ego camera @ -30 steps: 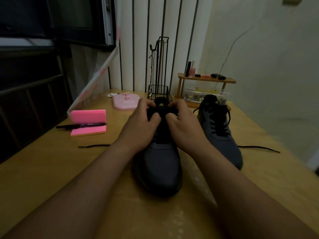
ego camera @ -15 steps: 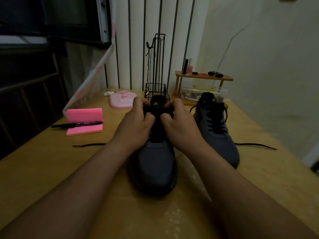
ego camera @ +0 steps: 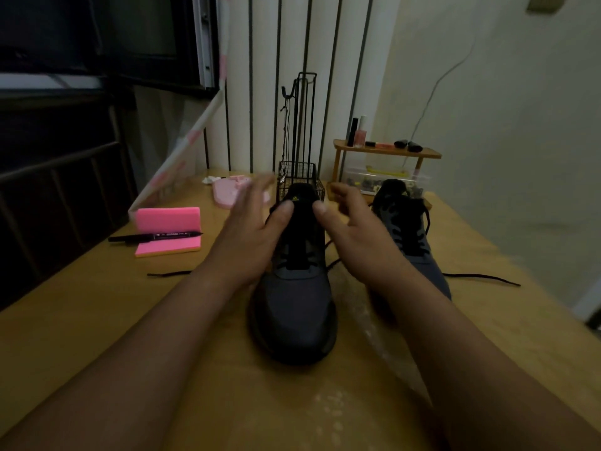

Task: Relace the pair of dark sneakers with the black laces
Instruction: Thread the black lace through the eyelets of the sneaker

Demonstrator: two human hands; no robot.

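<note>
Sneaker 1 (ego camera: 292, 297) stands toe toward me, mid-table (ego camera: 81, 336). Sneaker 2 (ego camera: 411, 236) sits just beside it on the right, with lace crossed through its eyelets. My left hand (ego camera: 250, 236) and right hand (ego camera: 354, 236) flank sneaker 1's tongue, fingers spread wide, gripping nothing. Judged step: upper eyelets of sneaker 1. A loose lace end (ego camera: 169, 274) lies at left. Next: pinch it, then thread the next free eyelet.
</note>
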